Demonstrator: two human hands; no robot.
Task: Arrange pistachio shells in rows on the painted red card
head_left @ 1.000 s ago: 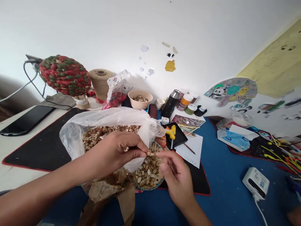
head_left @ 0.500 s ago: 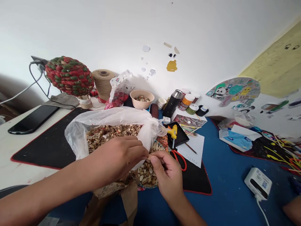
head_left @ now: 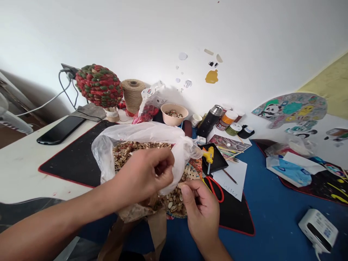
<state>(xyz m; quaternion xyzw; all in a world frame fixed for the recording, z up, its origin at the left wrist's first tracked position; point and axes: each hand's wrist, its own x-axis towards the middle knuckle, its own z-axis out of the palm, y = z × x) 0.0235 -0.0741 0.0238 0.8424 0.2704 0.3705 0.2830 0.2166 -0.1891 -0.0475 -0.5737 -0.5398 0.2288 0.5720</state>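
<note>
My left hand (head_left: 148,168) is raised in front of the plastic bag (head_left: 144,133), its fingers curled towards the thumb. What they hold, if anything, I cannot make out. Lower and to the right, my right hand (head_left: 202,208) pinches a small pale nut shell (head_left: 181,185) between thumb and forefinger. Brown shell pieces (head_left: 123,154) fill the white bag. Below the hands, more nut shells (head_left: 176,203) lie in a woven basket (head_left: 192,172), partly covered by the bag and my right hand.
Red-handled scissors (head_left: 219,190) and a yellow glue gun (head_left: 208,155) lie right of the basket. Behind stand a pink bowl (head_left: 174,115), a black thermos (head_left: 209,121) and a twine spool (head_left: 133,96). A phone (head_left: 61,129) lies at left, a white charger (head_left: 318,230) at right.
My left hand has drawn up and away from my right hand, where the two met before. My right hand keeps its pinch. The view has swung a little to the left.
</note>
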